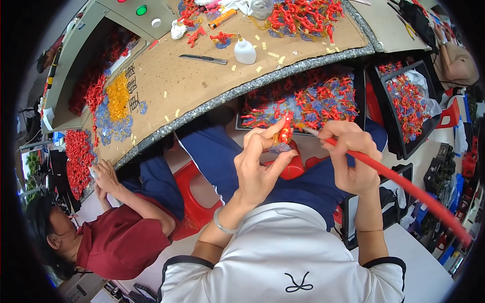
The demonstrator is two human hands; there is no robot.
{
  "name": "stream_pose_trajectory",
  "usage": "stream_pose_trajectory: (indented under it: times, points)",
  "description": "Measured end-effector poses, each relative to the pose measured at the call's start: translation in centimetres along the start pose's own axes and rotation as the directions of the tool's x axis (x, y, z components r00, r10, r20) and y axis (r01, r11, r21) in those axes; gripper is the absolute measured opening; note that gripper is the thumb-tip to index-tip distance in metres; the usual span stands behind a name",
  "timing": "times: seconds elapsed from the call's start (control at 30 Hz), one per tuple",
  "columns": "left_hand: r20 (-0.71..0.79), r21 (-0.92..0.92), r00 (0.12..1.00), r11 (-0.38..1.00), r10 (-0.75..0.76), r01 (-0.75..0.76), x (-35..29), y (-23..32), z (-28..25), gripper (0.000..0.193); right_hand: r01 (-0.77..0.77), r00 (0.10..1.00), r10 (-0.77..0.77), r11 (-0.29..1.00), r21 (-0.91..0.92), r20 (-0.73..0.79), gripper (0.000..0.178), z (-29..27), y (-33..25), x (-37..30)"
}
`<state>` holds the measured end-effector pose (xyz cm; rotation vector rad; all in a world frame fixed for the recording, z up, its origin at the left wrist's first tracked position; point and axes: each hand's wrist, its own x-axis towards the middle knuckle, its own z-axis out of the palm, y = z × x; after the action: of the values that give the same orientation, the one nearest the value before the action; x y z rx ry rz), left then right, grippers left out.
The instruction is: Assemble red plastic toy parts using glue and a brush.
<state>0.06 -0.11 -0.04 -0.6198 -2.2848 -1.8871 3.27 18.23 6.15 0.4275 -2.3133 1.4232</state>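
Observation:
Between the fingers and thumb of my left hand (pixel 256 169) is a small red figurine (pixel 286 130) on a clear purplish base, held upright in front of my chest. My right hand (pixel 352 156) is closed around a paintbrush (pixel 409 189) with a long red handle. The handle slants down to the right past my wrist. The brush's yellowish tip points at the figurine from the right, very near it; whether they touch I cannot tell. Just beyond both hands, a heap of similar red figurines (pixel 328 101) with purplish bases fills a tray below the table edge.
On the brown-covered table (pixel 202 93) are a white squeeze bottle (pixel 245 52), a craft knife (pixel 203 59), an orange tube (pixel 223 18) and more figurines. A black tray (pixel 402 151) of figurines stands at right. A co-worker in dark red (pixel 126 237) sits at left.

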Motion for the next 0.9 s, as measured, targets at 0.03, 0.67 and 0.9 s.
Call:
stream_pose_trajectory:
  times: [0.03,0.67,0.9]
  points:
    - [0.005,0.048,0.999,0.997,0.051,-0.052,0.0,0.0,-0.1,0.038,0.000,1.000,0.000,1.000,0.002,-0.001,0.024,0.2,0.0,0.0]
    - [0.059,0.194,0.968,0.948,0.244,-0.251,0.7,1.3,-0.4,0.033,0.157,0.987,-0.157,0.987,0.018,0.045,0.023,-0.1,-0.2,0.2]
    - [0.061,-0.154,0.997,0.987,-0.040,0.049,0.3,0.1,-0.4,0.040,0.076,0.979,-0.059,0.994,0.081,-0.196,0.027,0.0,0.3,-0.7]
